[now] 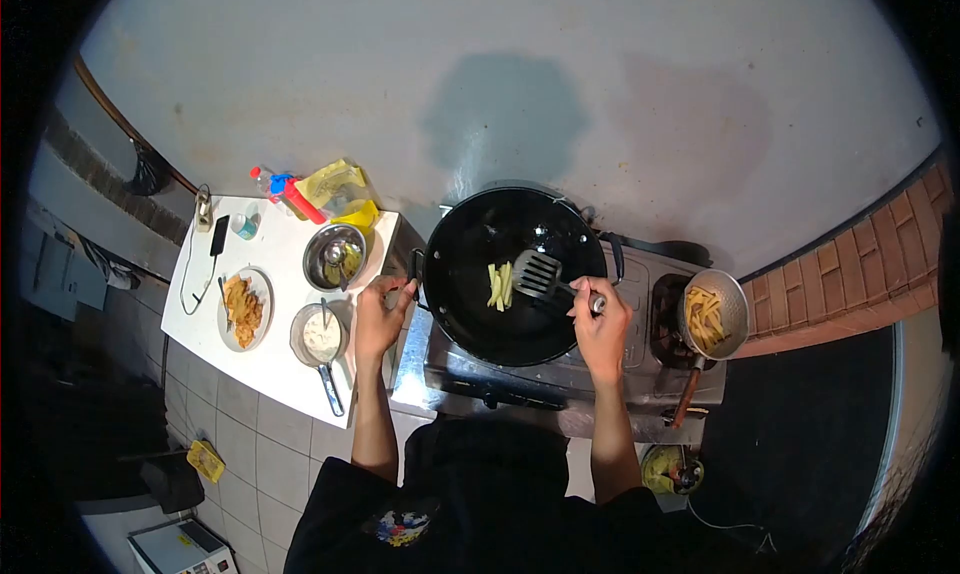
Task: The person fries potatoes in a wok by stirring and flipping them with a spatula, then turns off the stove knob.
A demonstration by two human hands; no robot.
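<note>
A large black wok (480, 334) sits on the steel stove, with pale green-yellow strips (499, 286) lying together in its middle. My right hand (600, 324) is closed round the handle of a slotted spatula (538, 274), whose head is inside the wok, just right of the strips. At the wok's left side, my left hand (383, 316) has its thumb and fingers pressed together by the left loop handle (415, 280); whether they grip it is hard to make out.
Right of the wok, a saucepan (735, 314) holds yellow strips on the stove (640, 359). On the white table (275, 374) at left are a plate (262, 334) of fried food, a metal bowl (318, 274), a pot (300, 346) of white mixture, bottles and a phone.
</note>
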